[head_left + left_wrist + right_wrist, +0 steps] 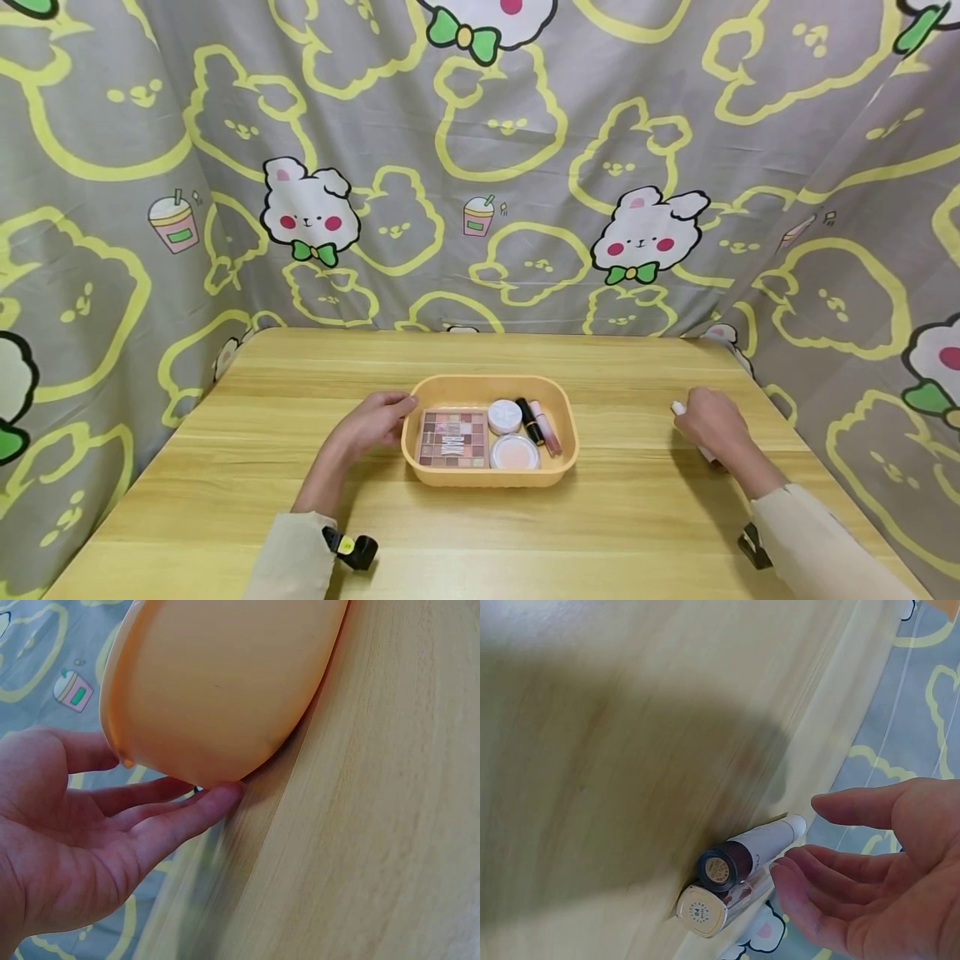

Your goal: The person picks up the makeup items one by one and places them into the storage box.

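At the middle of the table stands a yellow-orange plastic tray (pixel 491 477). My left hand (pixel 378 421) holds its left end, the thumb at the rim and the fingers low against the outside wall, as the left wrist view shows. Inside lie an eyeshadow palette (pixel 452 439), a round white case (pixel 505 416), a round compact (pixel 514 453), a black lipstick (pixel 529 421) and a pink lip gloss (pixel 547 428). On the right, my right hand (pixel 862 877) is over a white tube with a dark end (pixel 761 846) and a clear tube with a cream cap (pixel 703 911). Its thumb and fingers are apart, fingertips right beside the tubes.
The wooden table (pixel 495 542) reaches back to a grey curtain (pixel 408 275) with cartoon prints, which also hangs along both sides. Black camera mounts (pixel 354 550) sit at the wrists, below beige sleeves (pixel 288 554).
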Demonstrator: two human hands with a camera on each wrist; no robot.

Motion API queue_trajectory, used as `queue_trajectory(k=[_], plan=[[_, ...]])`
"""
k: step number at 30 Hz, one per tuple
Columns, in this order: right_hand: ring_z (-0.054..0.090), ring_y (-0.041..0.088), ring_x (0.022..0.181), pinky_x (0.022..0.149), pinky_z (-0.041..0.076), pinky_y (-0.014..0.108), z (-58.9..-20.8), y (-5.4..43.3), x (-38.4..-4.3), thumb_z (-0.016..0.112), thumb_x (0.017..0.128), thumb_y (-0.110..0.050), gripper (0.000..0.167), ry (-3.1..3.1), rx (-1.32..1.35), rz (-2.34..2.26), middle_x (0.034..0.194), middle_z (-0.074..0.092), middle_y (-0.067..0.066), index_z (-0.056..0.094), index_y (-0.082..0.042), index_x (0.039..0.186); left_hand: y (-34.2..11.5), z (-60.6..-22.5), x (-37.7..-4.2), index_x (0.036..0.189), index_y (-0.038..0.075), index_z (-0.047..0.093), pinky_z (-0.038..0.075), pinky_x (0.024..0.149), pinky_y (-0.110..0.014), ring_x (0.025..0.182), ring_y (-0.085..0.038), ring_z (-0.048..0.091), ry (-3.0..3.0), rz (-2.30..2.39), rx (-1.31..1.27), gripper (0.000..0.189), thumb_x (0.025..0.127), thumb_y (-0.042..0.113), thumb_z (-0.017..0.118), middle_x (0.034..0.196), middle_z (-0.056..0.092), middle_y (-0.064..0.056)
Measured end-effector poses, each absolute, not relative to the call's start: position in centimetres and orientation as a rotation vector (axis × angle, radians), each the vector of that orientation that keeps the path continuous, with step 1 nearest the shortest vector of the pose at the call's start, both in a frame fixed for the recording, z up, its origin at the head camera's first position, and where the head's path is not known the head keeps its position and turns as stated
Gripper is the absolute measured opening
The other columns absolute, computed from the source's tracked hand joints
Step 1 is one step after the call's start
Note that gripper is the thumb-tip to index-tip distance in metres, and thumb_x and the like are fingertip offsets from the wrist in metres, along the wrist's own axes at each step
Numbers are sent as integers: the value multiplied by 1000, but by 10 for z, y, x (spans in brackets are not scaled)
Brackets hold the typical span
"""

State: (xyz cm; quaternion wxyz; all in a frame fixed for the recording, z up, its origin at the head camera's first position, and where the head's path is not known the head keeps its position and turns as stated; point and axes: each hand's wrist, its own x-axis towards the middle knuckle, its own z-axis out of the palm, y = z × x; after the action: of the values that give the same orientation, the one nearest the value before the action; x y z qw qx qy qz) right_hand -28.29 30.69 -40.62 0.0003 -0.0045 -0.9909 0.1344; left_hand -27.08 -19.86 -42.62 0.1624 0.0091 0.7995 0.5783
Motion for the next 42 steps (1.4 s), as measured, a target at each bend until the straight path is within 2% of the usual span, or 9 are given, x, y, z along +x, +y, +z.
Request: queue_trajectory(k=[6,16,32,42], plan=[[52,25,59,52,40,33,-406,307,-281,53,86,-11,16,-3137,-18,434,66,53,10,53,-4,72,-198,-426,-270,148,-7,43,60,90,-42,122,-33,64,2278,1646,25,54,109,30,44,137,60,-25],[53,26,60,51,42,34,-407,308,-279,52,83,-6,9,-3166,-54,451,69,54,13,55,-1,77,-198,-426,-269,147,-7,44,60,90,-42,121,-33,64,2269,1650,28,53,109,30,45,137,61,-25],[52,27,61,51,42,34,-407,307,-281,52,79,-4,5,-3159,-43,419,69,55,13,55,-1,76,-197,-426,-271,148,-8,42,60,90,-41,122,-33,63,2266,1667,13,54,109,29,45,138,59,-26],[49,24,58,52,39,31,-410,305,-280,52,83,-3,16,-3149,3,407,63,50,8,51,-7,68,-197,-426,-271,146,-8,45,60,89,-41,119,-31,65,2263,1679,2,52,109,28,44,135,61,-25]])
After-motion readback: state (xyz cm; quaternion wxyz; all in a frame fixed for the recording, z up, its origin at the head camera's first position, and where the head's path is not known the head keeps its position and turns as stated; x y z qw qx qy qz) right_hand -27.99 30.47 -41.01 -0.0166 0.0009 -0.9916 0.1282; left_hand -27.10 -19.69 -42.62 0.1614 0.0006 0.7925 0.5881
